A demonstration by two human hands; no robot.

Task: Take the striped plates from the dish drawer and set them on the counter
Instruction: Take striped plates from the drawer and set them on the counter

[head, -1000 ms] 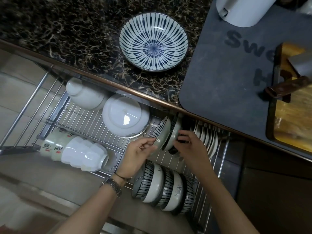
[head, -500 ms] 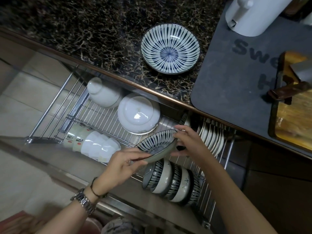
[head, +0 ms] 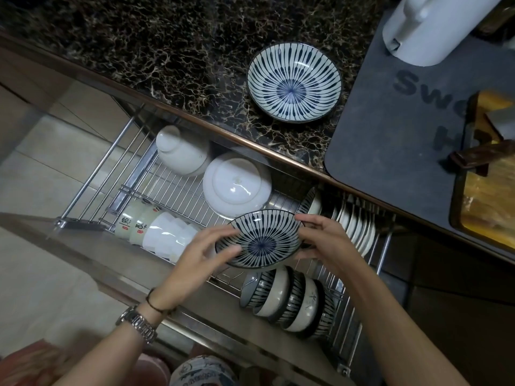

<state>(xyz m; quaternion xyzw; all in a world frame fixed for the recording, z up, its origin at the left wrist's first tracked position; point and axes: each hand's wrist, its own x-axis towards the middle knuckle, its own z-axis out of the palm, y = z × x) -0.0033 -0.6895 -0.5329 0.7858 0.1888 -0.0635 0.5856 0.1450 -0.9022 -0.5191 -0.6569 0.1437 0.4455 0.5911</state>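
A blue-and-white striped plate (head: 260,240) is held face up above the open wire dish drawer (head: 178,190). My left hand (head: 203,256) grips its left rim and my right hand (head: 324,240) grips its right rim. A second striped plate (head: 294,82) lies flat on the dark marble counter (head: 156,48). One more striped plate (head: 308,200) stands on edge in the drawer rack behind the held one, partly hidden under the counter edge.
In the drawer are white lidded pots (head: 237,185), stacked white cups (head: 164,234), a row of striped bowls (head: 289,302) and upright white plates (head: 359,229). A grey mat (head: 390,140) holds a white kettle (head: 429,26) and a wooden board (head: 490,174) with a knife.
The striped plate came off the rack, turned from on-edge to face up, and rose above the drawer between both hands. The view shifted, so the counter plate appears further right.
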